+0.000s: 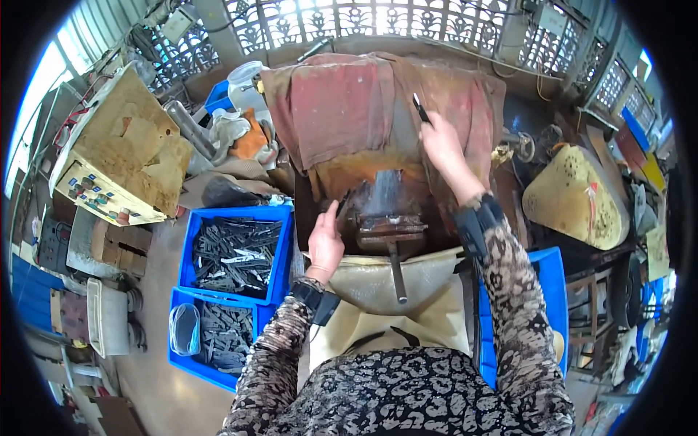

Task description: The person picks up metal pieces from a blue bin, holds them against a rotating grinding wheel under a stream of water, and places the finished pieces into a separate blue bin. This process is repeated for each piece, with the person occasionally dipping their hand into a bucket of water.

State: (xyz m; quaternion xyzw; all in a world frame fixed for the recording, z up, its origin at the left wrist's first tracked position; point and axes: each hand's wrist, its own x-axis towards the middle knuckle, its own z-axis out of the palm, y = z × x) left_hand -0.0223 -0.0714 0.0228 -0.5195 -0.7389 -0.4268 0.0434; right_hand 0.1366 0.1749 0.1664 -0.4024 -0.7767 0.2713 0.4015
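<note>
My right hand point(443, 149) is raised before the stained red-brown cloth point(338, 109) and pinches a slim dark piece point(420, 107) with a bright tip. Lower and to the left, my left hand point(326, 243) has its fingers closed at a thin dark strip point(342, 203), its lower end hidden by the fingers. Between my hands stands a blurred grey wheel or belt point(387, 192) in a brown-stained housing. A rusty metal rest point(390, 227) sits in front of it, with a metal bar point(397, 272) pointing toward me. Neither hand touches the rest.
Two blue bins on my left, one behind point(190, 251) and one nearer point(174, 356), hold many dark flat strips. A coil of pale wire or cord point(185, 329) lies in the nearer one. Another blue bin point(550, 291) is by my right arm. A control box point(120, 156) stands far left.
</note>
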